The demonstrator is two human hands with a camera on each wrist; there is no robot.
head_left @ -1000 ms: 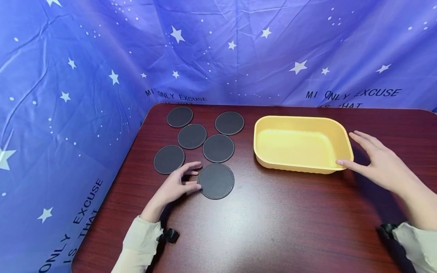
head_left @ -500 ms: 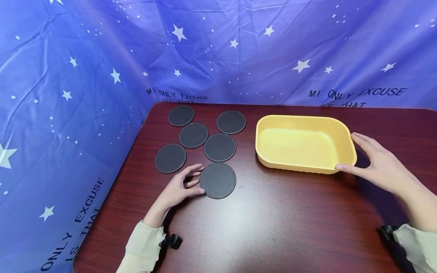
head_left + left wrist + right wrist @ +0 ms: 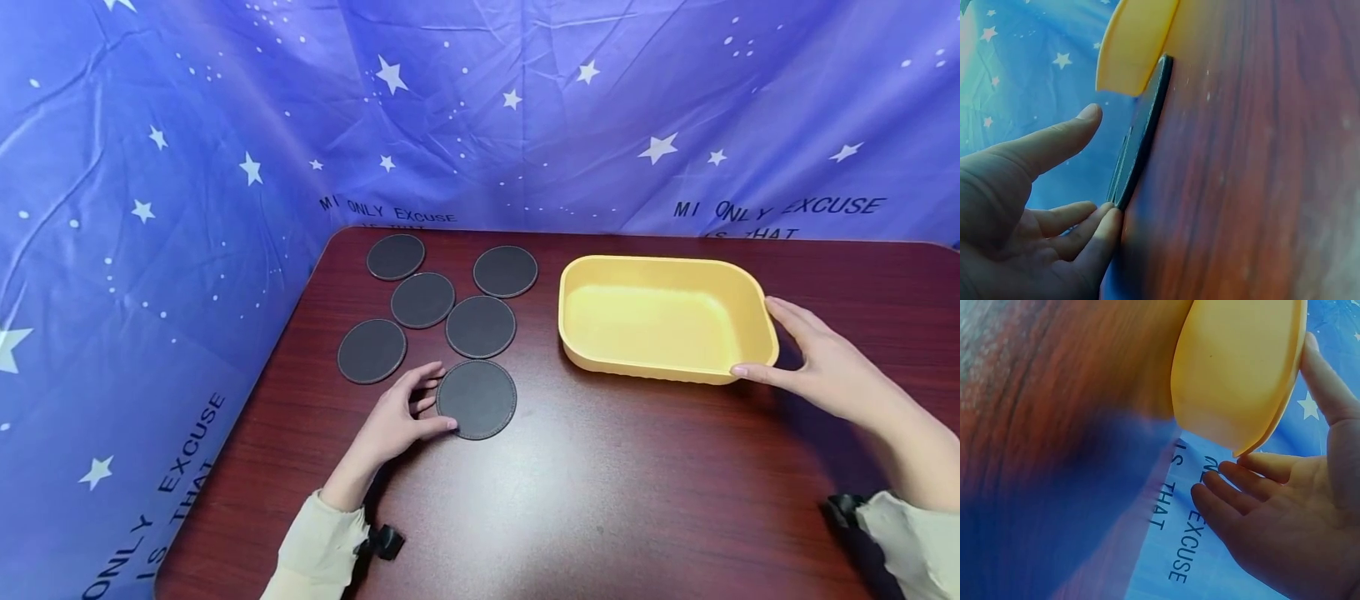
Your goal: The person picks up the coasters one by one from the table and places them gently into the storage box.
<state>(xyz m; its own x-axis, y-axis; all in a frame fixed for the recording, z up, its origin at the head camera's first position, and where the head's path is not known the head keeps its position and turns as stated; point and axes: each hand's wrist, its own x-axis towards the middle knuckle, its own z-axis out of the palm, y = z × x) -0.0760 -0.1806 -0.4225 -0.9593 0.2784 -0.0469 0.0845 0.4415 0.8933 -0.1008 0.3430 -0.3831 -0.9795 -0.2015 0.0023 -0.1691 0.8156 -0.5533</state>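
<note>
In the head view, several round black coasters with stitched edges lie flat on the table. My left hand [image 3: 395, 418] is at the nearest coaster [image 3: 477, 399]. The left wrist view shows its lower fingertips [image 3: 1110, 215] at that coaster's edge, with the thumb [image 3: 1088, 115] raised apart from it. A yellow rectangular bin [image 3: 667, 372], with nothing inside, stands to the right. My right hand [image 3: 832, 371] holds the bin's near right corner, thumb on the front rim and forefinger at the right side. In the right wrist view, the other fingers [image 3: 1235, 487] stay off the bin.
Two coasters, one at the left [image 3: 372, 351] and one behind the nearest [image 3: 481, 327], lie close to my left hand. The dark red wooden table [image 3: 570, 500] ends at a blue star-printed cloth [image 3: 480, 117] at the back and left.
My left hand has shifted slightly toward me and right, its thumb now over the coaster's near left edge. My right fingers have closed in to the bin's side. Coasters and bin stay put.
</note>
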